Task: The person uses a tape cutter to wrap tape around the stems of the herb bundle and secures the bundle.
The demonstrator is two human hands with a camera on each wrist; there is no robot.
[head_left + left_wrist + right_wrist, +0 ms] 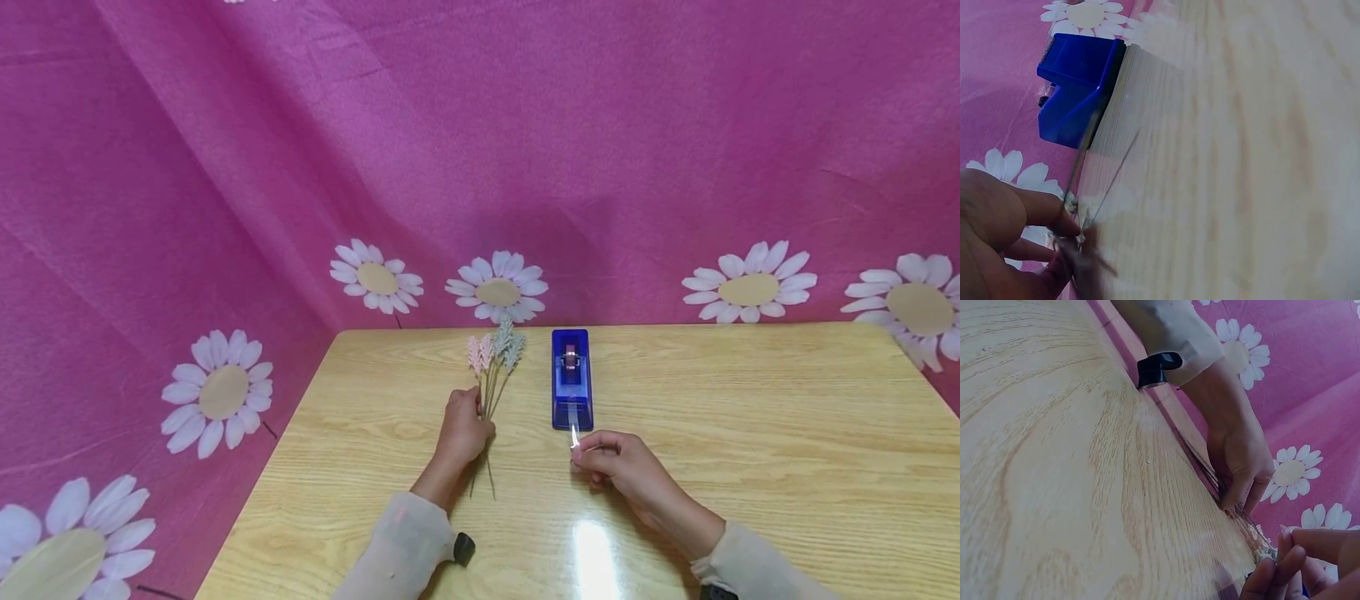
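My left hand point(463, 427) grips the thin stems of a small bunch of artificial flowers point(495, 354), with pink and pale blue-green heads pointing to the back of the table. Loose stem ends stick out below the fist. To its right, a blue tape dispenser point(572, 400) stands on the table with its cutting end toward me. My right hand point(626, 467) pinches the end of a clear tape strip point(574, 435) that runs out from the dispenser's front. In the right wrist view, the thumb and fingertips of the right hand point(1297, 562) meet, and the left hand point(1241, 462) holds the stems beyond.
The wooden table point(750, 400) has its back edge against a magenta cloth point(600, 125) printed with white daisies. The same cloth hangs along the left side. A bright light reflection lies on the tabletop between the two forearms.
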